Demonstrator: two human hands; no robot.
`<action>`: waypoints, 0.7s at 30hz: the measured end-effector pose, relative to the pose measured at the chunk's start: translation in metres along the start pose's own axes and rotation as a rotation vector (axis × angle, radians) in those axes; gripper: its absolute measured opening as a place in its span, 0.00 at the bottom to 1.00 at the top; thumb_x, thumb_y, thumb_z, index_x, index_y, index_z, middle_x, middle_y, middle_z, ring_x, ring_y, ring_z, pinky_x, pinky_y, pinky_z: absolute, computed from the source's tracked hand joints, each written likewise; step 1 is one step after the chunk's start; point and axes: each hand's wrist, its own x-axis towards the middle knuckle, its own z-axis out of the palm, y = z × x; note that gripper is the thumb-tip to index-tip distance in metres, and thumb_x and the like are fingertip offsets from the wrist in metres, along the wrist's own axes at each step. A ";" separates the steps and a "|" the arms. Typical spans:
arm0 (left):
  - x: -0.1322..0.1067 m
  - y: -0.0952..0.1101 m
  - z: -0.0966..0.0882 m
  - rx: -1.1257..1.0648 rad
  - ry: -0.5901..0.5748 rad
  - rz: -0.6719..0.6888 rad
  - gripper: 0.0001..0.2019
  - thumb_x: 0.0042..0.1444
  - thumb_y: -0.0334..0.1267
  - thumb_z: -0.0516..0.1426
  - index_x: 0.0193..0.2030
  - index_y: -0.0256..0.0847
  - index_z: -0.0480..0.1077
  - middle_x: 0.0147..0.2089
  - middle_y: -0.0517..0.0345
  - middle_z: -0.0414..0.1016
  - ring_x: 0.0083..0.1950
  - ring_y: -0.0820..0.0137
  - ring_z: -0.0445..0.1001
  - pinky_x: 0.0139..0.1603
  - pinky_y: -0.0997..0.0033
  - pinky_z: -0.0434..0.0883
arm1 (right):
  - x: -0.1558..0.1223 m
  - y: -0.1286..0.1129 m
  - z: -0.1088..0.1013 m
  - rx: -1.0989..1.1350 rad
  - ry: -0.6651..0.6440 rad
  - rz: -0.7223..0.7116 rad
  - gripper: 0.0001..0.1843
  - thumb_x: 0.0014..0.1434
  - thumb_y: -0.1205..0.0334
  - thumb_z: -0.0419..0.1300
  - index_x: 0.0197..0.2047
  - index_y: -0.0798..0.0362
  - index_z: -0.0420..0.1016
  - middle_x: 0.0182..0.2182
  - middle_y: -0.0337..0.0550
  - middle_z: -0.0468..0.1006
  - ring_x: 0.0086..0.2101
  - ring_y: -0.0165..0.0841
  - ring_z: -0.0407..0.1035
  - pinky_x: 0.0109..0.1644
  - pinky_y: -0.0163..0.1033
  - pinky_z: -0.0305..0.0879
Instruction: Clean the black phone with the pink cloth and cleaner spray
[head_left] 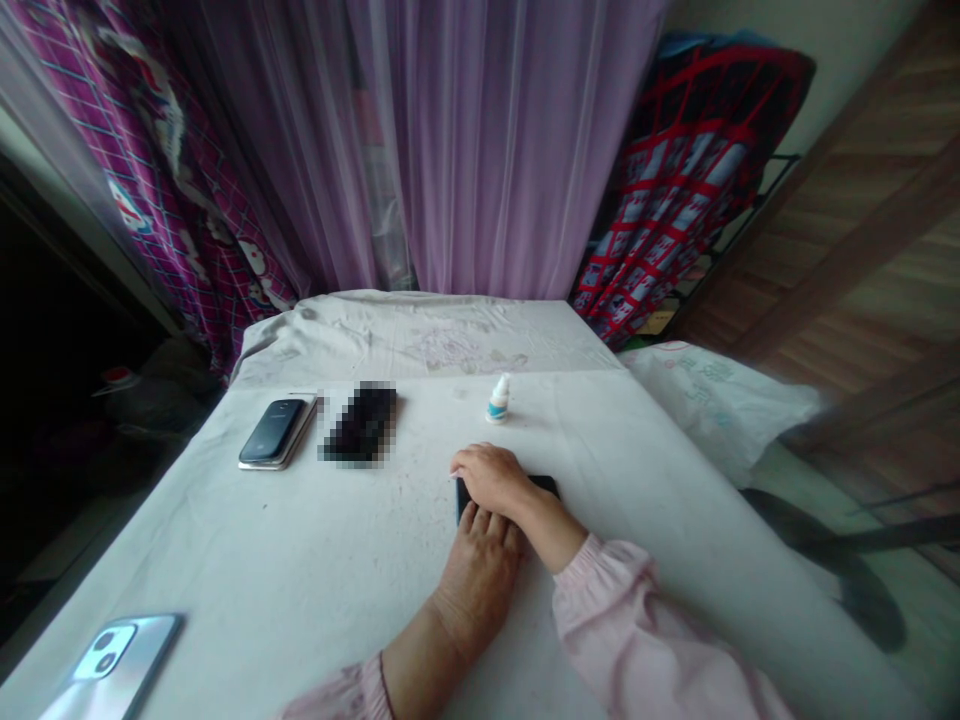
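Note:
Under both my hands, a dark flat phone [547, 485] lies on the white cloth. Only its upper left edge and right corner show. My left hand [480, 565] rests its outstretched fingers on the phone's near side, with the thumb hidden. Across the top of the phone lies my right hand [493, 480], its fingers curled down and closed. A tiny whitish bit shows at those fingertips, too small to name. Just beyond the hands stands a small white dropper bottle [498, 402] with a blue label, upright and touched by neither hand.
White cloth covers the table [315, 560]. At the left, a dark phone [274, 430] sits on a paler flat item, beside a pixelated dark object [361, 425]. A silvery phone [124, 665] lies near left. Purple curtains [495, 140] hang behind; a plastic bag [720, 400] is at right.

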 end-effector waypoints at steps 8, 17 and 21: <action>0.000 0.001 0.002 0.056 -0.063 -0.042 0.21 0.64 0.40 0.54 0.61 0.33 0.65 0.61 0.41 0.69 0.62 0.55 0.67 0.60 0.51 0.66 | -0.030 0.040 -0.013 0.014 0.024 0.055 0.16 0.63 0.68 0.48 0.42 0.50 0.78 0.43 0.42 0.80 0.45 0.34 0.70 0.48 0.36 0.60; -0.002 0.000 0.003 0.053 -0.054 -0.017 0.21 0.65 0.41 0.53 0.61 0.32 0.66 0.62 0.43 0.69 0.62 0.54 0.67 0.61 0.52 0.65 | -0.064 0.095 -0.012 0.008 0.097 0.140 0.15 0.63 0.67 0.49 0.40 0.50 0.77 0.40 0.42 0.80 0.43 0.34 0.70 0.47 0.36 0.60; -0.001 0.000 0.003 0.049 -0.063 -0.022 0.20 0.65 0.41 0.52 0.60 0.32 0.66 0.62 0.44 0.69 0.62 0.54 0.67 0.60 0.52 0.65 | -0.058 0.078 -0.012 -0.039 0.101 0.167 0.15 0.63 0.67 0.49 0.39 0.50 0.78 0.39 0.43 0.80 0.43 0.35 0.70 0.46 0.37 0.59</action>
